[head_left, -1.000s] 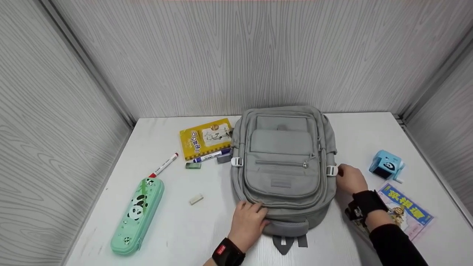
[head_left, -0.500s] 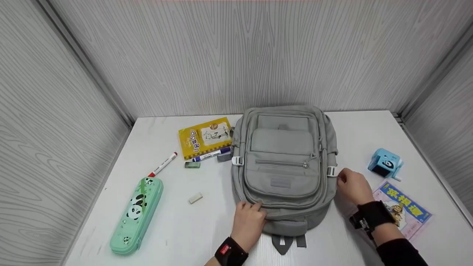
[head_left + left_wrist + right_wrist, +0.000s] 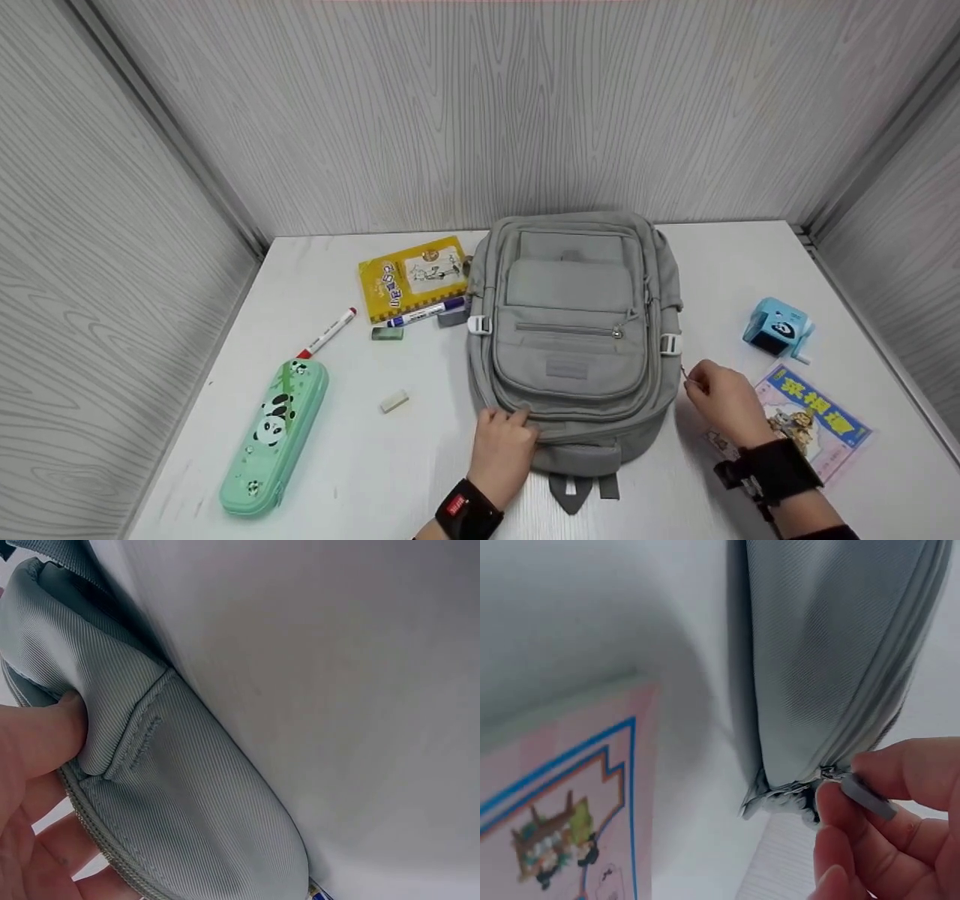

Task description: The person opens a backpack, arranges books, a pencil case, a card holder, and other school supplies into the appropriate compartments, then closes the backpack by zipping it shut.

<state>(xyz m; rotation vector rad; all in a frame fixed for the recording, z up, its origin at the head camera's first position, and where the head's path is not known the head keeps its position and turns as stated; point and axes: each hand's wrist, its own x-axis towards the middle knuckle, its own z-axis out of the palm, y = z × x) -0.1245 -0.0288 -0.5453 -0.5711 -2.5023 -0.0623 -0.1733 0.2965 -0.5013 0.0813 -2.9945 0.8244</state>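
A grey backpack lies flat at the middle of the white table, front pockets up, its top handle toward the person at 6 o'clock. The left hand sits at the pack's near left corner, about 7 o'clock from its centre; the left wrist view shows the thumb pressing into the fabric and the fingers curled under the zipper seam, so the hand grasps the backpack's edge. The right hand is at the pack's right side, about 4 o'clock from its centre. In the right wrist view its thumb and fingertips pinch a small grey zipper pull at the bag's side seam, so this hand is closed on the pull.

Just right of that hand, at 3 o'clock, a picture book with a pink and blue cover lies flat, partly under the wrist. Beyond it, toward 2 o'clock, stands a blue pencil sharpener. On the left half of the table, at 10 o'clock from the pack, lies a yellow booklet with a blue-capped marker across its near edge and a small green eraser just beside it. A red-capped marker lies farther left, a white eraser lies apart at 9 o'clock, and a green panda pencil case lies at 8 o'clock.
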